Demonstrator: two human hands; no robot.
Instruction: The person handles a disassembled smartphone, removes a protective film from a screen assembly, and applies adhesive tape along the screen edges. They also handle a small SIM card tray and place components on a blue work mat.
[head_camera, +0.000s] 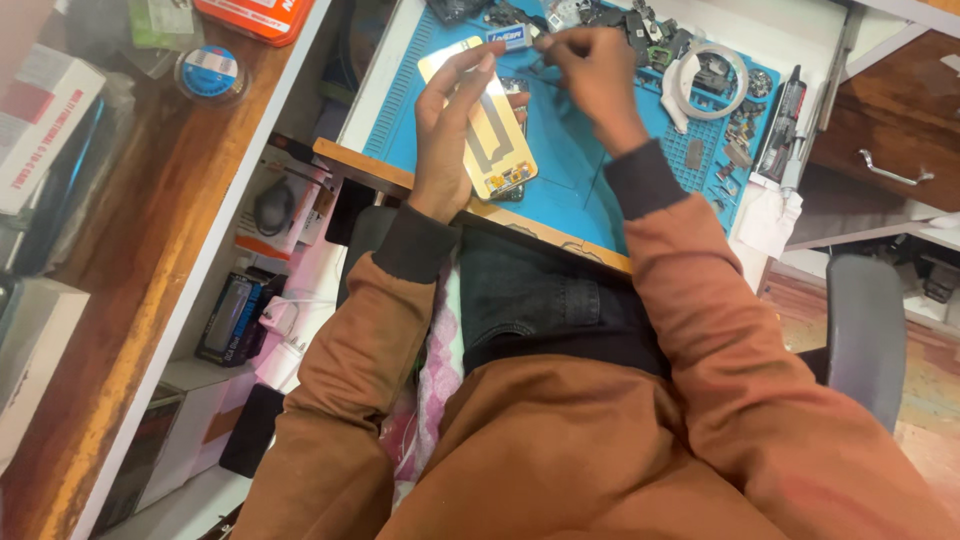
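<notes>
The left hand (450, 130) grips an opened pale-gold smartphone back with exposed circuitry at its near end (490, 125), fingers curled round its left edge and thumb side behind, holding it tilted above the blue silicone repair mat (570, 170) that covers the white work surface. The right hand (595, 65) is pinched shut just beyond the phone's far end, its fingertips close together as if on something thin; what it has hold of is too small and blurred to tell. Judging by how things lie, the phone is already stripped open, its small boards showing at the near end, and the work inside it looks to be under way rather than finished, with nothing yet closed up. Loose dark phone parts and screws (640, 30) lie scattered along the far edge of the mat, beside a white ring-shaped roll of tape (712, 72) and a slim dark tube of adhesive with a red label (785, 110) at the right edge. A small blue-and-white card (510, 38) rests just past the phone. On the brown wooden shelf to the left sit a round blue-labelled tin (210, 72), a flat orange-red box (258, 15) and a white carton with red print (40, 120); lower down are picture-printed accessory boxes (275, 215).
</notes>
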